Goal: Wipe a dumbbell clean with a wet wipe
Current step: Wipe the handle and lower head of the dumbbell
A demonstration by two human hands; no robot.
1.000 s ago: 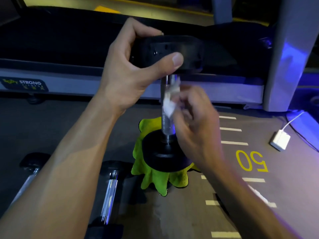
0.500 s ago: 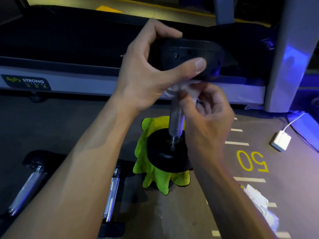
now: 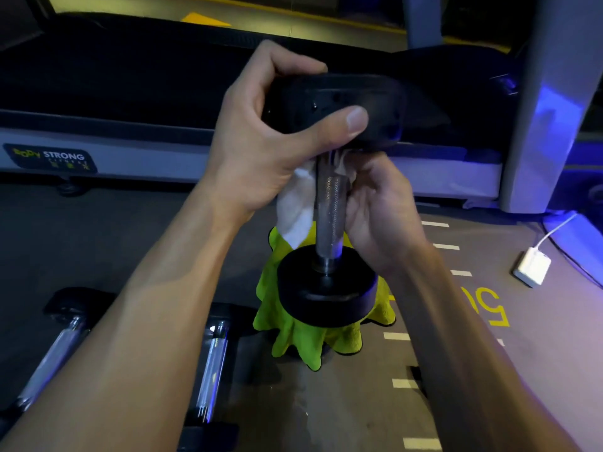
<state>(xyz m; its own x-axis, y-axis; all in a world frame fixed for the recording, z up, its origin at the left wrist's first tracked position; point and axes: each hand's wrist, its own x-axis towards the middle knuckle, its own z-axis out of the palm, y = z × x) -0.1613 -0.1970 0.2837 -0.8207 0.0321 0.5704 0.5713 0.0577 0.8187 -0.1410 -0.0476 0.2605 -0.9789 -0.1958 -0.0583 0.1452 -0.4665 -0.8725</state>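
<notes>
The dumbbell (image 3: 329, 203) stood upright on end, its lower black head (image 3: 326, 293) resting on a bright green cloth (image 3: 306, 340) spread on the floor, its upper black head (image 3: 339, 109) raised toward the camera. The left hand (image 3: 277, 138) gripped that upper head, thumb curled across its near face and fingers wrapped over the top. Below it, the knurled metal handle (image 3: 328, 207) ran down to the lower head. The right hand (image 3: 378, 207) was closed around the top of the handle from the right, holding a white wet wipe (image 3: 295, 207) against the metal; the wipe passed behind the handle and hung loose on its left side, just under the left palm.

Two more dumbbells (image 3: 212, 370) lay flat on the floor to the left of the cloth, partly hidden by the left forearm. Behind everything ran the dark belt and pale side rail of a treadmill (image 3: 130, 138), with a label reading STRONG, and a pale upright post (image 3: 541, 125) rose at the right. On the floor to the right lay a small white adapter (image 3: 532, 267) with a white cable leading away, near a yellow "50" (image 3: 489, 306) painted beside a row of short white dashes (image 3: 396, 336). The right forearm covered part of those markings.
</notes>
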